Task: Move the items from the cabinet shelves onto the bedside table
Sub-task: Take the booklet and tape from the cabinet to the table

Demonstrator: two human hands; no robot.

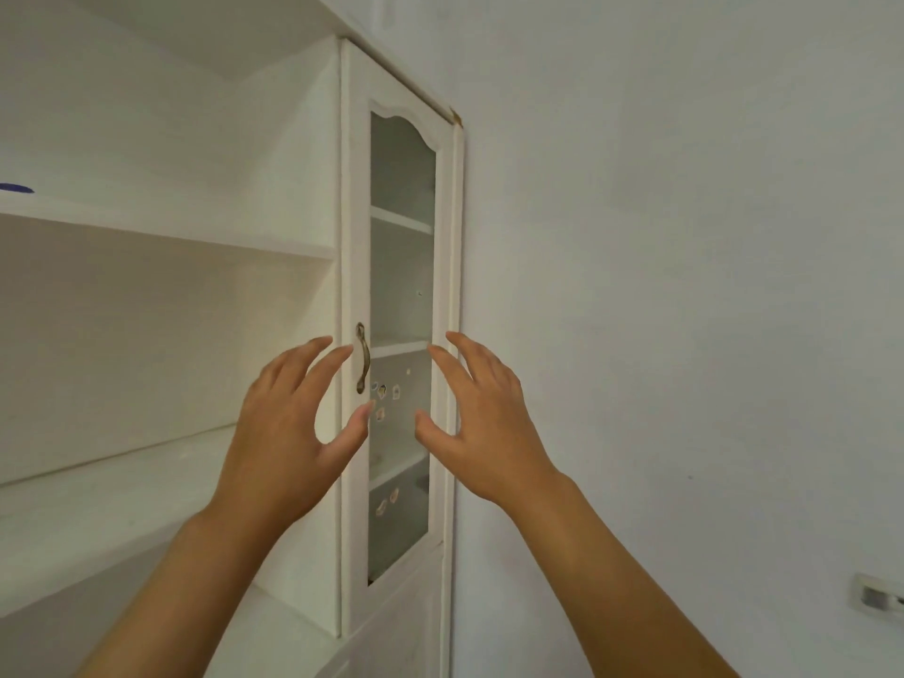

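A white cabinet fills the left and centre. Its narrow glass door (pixel 401 266) is closed and has a bronze handle (pixel 361 357) on its left stile. Small stickers (pixel 382 391) dot the glass, and bare shelves show behind it. My left hand (pixel 288 433) is raised with fingers spread, its fingertips just left of the handle without gripping it. My right hand (pixel 484 428) is up at the door's right edge, fingers apart, holding nothing. Open shelves (pixel 161 232) to the left look bare apart from a sliver of something dark blue (pixel 17 188) at the far left edge.
A plain white wall (pixel 685 286) takes up the right half. A wall socket (pixel 875 594) sits at the lower right edge. The bedside table is out of view.
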